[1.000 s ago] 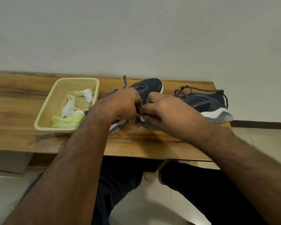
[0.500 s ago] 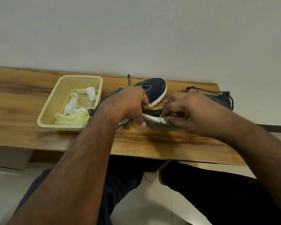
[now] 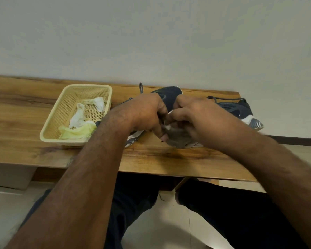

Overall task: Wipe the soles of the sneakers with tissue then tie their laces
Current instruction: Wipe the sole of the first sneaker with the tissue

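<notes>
Left hand (image 3: 147, 114) fingers curled round the near sneaker (image 3: 169, 99), steadying it on its side at mid-bench (image 3: 25, 108). Right hand (image 3: 196, 119) fingers pinch a small wad of tissue (image 3: 168, 127) against the sole edge; most of the wad is hidden. To wipe well: hold the shoe firm, drag the tissue along the tread, refold as it soils. Sneaker dark navy, white midsole, grey ribbed sole. Second sneaker (image 3: 241, 112) just behind the right wrist, laces loose. Used tissues lie in the yellow basket (image 3: 68, 97), left.
</notes>
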